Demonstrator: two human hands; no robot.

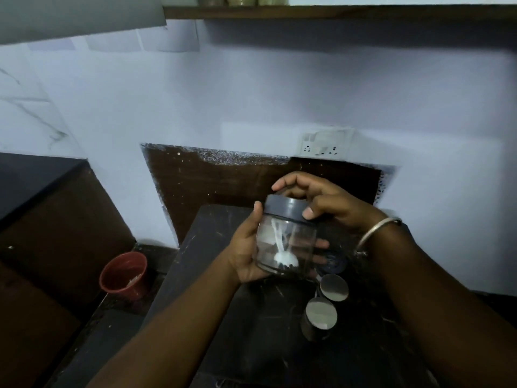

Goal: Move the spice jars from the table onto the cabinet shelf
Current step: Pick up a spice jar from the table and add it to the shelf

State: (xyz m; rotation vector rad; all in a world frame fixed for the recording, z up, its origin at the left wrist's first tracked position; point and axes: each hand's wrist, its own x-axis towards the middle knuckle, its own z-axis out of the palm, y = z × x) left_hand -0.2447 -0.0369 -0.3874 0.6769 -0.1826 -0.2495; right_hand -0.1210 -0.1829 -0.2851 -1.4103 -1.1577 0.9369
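Held jar: the clear round jar with a grey lid (285, 242), holding a white spoon and a few dark grains, is lifted off the dark scuffed surface (251, 337) and slightly tilted.
Left hand: the left hand (246, 253) cradles the jar's body from 8 o'clock, with the thumb up its side and the fingers (321, 244) wrapped round the far wall.
Right hand: the right hand (321, 200) reaches in from 2 o'clock. It grasps the lid, fingers curled over the top and thumb on the rim.
Done: three jars on the wooden shelf (335, 12) at 12 o'clock, only their bases (242, 0) showing, suggest earlier loads are placed.
Remaining: this jar, two steel-lidded jars (334, 287) at 5 o'clock, and a dark-lidded jar (334, 260) half hidden behind it.
Beyond: a reddish plastic pot (124, 273) at 8 o'clock, below the surface.
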